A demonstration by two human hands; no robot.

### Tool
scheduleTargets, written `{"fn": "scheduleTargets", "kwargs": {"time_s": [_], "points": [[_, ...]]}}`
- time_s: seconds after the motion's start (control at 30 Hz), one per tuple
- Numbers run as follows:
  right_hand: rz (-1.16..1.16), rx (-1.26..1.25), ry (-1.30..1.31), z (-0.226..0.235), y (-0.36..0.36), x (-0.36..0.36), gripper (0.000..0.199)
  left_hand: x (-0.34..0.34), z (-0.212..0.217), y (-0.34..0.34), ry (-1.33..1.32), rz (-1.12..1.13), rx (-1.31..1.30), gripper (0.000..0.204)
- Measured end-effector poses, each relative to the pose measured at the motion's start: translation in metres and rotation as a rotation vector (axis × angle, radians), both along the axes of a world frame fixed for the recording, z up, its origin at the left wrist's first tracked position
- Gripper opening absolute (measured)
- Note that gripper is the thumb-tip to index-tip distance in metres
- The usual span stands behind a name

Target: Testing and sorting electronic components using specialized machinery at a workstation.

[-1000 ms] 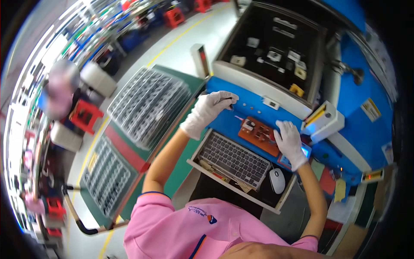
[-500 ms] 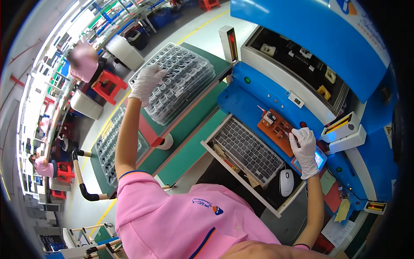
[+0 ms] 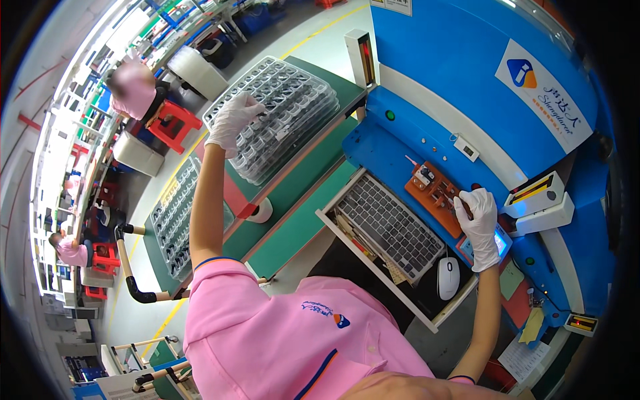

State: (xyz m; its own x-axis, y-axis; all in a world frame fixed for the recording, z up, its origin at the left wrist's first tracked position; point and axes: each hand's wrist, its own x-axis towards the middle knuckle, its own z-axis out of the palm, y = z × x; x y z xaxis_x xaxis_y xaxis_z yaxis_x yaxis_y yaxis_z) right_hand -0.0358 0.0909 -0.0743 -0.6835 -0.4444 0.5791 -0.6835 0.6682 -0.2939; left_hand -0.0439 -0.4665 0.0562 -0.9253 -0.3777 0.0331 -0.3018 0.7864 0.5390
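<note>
The left hand, in a white glove, rests on the near edge of the top tray, its grip half-closed with the fingers curled down onto the clear compartments; whether anything is pinched between them cannot be told. The right hand, also gloved, lies on the right end of the orange fixture, fingers together and bent over its edge (what sits under them is hidden).

The tray is the top of a stack of clear, gridded trays on the green desk, to the person's left. A second tray lies nearer the desk's left end, and a white tape roll sits between the two.

The fixture is mounted on a sloping blue panel. Below it a grey keyboard sits in a pull-out drawer, with a white mouse just beside its right end. A small lit screen shows just beside the right hand. A white-and-yellow box stands to the right of the fixture. On the blue cabinet above is a white rectangular label with a blue and orange emblem. Yellow and green notes are stuck on the panel below the right hand.
</note>
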Motion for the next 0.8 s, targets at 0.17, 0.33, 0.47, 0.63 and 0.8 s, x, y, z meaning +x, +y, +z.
{"fn": "scheduleTargets", "kwargs": {"time_s": [0.17,0.33,0.47,0.63,0.8], "points": [[0.104,0.004,0.000,0.007,0.001,-0.003,0.030,-0.005,-0.018,0.006,0.151,0.029,-0.208,0.021],[0.029,-0.063,0.057,0.002,-0.002,-0.001,0.085,0.004,-0.011,0.017,0.157,0.019,-0.275,0.022],[-0.085,0.071,-0.125,0.003,-0.004,0.002,0.088,0.041,0.013,0.004,0.109,0.037,-0.072,0.023],[-0.022,0.132,-0.042,0.003,-0.002,-0.001,0.089,0.155,0.040,-0.093,0.273,0.122,0.019,0.024],[-0.018,0.134,-0.029,-0.009,0.000,-0.005,0.093,0.284,0.008,-0.220,-0.297,0.424,-0.416,0.030]]}}
